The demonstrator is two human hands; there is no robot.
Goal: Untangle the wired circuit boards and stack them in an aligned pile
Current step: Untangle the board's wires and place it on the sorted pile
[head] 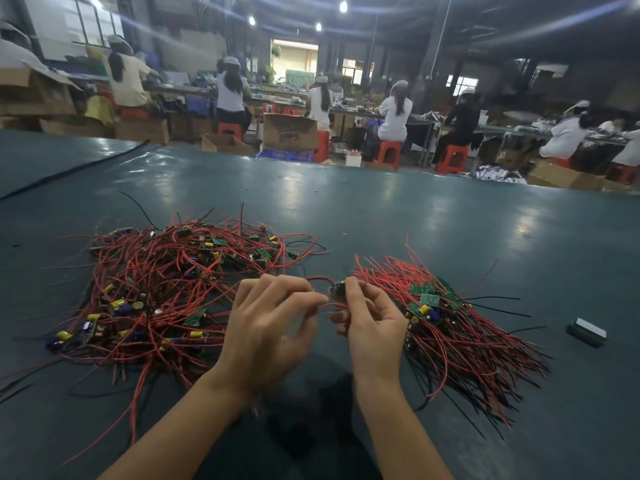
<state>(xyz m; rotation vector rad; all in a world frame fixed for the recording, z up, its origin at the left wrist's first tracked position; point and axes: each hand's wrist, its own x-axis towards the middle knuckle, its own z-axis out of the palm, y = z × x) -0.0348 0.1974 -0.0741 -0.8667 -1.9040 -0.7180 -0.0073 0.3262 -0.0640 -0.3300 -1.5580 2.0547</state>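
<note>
Between the 2 heaps, the right hand (374,323) pinches 1 small circuit board (337,289) at its fingertips, and the left hand (273,320) pinches a red wire (320,278) just beside it. The tangled heap (166,289) lies left on the green table (415,220), the aligned pile (443,317) right, with a small metal box (588,332) farther right.

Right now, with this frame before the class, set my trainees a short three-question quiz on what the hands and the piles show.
1. True or false: the tangled heap lies on the person's right.
2. The right hand holds: A a circuit board; B scissors; C nothing.
3. Fill in: the left hand pinches a red ____.
Key: 1 false; 2 A; 3 wire.
</note>
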